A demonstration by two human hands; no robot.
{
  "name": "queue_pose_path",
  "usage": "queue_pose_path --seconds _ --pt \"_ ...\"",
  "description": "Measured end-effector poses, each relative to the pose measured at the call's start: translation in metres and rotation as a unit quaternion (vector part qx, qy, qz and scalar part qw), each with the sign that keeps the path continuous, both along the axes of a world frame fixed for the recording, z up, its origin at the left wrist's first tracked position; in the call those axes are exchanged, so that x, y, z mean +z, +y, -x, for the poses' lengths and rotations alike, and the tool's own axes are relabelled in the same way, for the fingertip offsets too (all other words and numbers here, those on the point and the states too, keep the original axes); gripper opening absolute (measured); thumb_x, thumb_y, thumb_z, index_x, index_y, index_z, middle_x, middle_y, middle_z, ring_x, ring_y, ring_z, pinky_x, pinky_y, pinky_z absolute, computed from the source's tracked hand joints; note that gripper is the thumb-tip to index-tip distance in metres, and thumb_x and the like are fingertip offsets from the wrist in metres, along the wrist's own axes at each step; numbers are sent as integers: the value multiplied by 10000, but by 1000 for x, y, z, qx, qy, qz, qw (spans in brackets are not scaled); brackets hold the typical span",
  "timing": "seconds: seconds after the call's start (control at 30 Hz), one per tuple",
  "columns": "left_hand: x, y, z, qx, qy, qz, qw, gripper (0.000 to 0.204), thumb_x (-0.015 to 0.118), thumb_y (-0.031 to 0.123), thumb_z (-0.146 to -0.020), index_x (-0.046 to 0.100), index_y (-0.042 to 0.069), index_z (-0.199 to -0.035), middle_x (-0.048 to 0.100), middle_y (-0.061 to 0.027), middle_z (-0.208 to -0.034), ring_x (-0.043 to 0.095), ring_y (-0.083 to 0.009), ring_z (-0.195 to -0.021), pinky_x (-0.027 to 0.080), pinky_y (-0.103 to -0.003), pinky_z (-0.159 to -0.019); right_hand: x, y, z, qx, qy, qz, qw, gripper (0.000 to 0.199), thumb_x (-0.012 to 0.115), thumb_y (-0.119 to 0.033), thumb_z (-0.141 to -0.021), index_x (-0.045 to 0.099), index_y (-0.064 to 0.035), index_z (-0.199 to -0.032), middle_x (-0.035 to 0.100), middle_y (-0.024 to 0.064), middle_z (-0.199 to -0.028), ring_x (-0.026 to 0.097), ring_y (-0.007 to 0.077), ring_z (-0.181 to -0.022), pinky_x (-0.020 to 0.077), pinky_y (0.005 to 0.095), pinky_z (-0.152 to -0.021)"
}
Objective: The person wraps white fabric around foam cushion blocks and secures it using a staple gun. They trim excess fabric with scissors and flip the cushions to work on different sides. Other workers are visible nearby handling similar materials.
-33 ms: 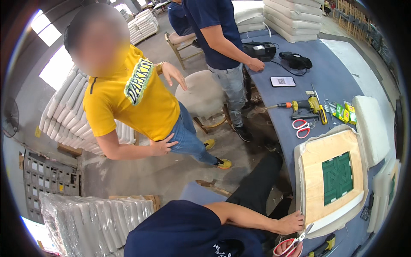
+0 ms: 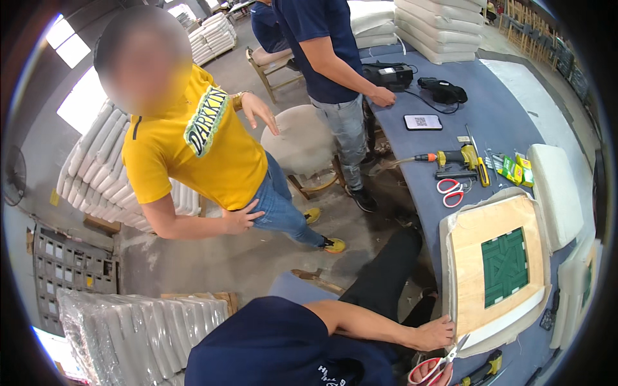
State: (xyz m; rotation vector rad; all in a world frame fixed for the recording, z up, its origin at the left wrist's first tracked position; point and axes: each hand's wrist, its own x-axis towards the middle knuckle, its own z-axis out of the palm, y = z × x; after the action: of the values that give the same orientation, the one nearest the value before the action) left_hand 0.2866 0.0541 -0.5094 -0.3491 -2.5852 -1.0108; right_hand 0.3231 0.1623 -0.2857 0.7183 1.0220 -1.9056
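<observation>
Blue table (image 2: 421, 151), grey floor (image 2: 193, 264); left hand (image 2: 434, 333) closed on fabric edge (image 2: 448, 283); right hand (image 2: 443, 374) around scissors (image 2: 452, 353)

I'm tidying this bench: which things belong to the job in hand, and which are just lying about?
In hand:
- red-handled scissors, in the right hand
- wood-backed pad, left hand at its edge

Apparently lying about:
- phone
- second scissors
- yellow-handled screwdriver

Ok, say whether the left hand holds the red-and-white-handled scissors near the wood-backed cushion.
No, the right hand grips those scissors.
</observation>
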Motion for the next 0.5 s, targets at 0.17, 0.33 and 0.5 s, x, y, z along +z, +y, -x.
queue_pose_path --seconds 0.17,0.33,0.5 --pt "9 -22 6 -4 69 37 997 145 724 288 -893 735 155 -951 629 -9 -1028 546 -211 -1176 388 -452 -1021 -16 17 -1 75 48 78 993 363 592 -429 -1091 593 -74 -1014 472 12 -820 413 144 -659 333 295 -559" --pt "-4 -6 4 32 34 69 997 140 759 253 -854 754 169 -966 632 -2 -1032 570 -214 -1155 407 -411 -987 -42 20 -7 58 33 127 990 352 600 -414 -1078 605 -65 -1036 513 31 -861 430 151 -680 348 296 -567" --pt "-4 -25 -2 8 -15 -86 996 316 782 199 -863 658 129 -1145 622 -60 -1093 584 -275 -1140 434 -423 -954 -38 28 -1 10 20 137 990 338 624 -375 -1069 602 -38 -1049 545 67 -903 453 179 -691 369 312 -561"
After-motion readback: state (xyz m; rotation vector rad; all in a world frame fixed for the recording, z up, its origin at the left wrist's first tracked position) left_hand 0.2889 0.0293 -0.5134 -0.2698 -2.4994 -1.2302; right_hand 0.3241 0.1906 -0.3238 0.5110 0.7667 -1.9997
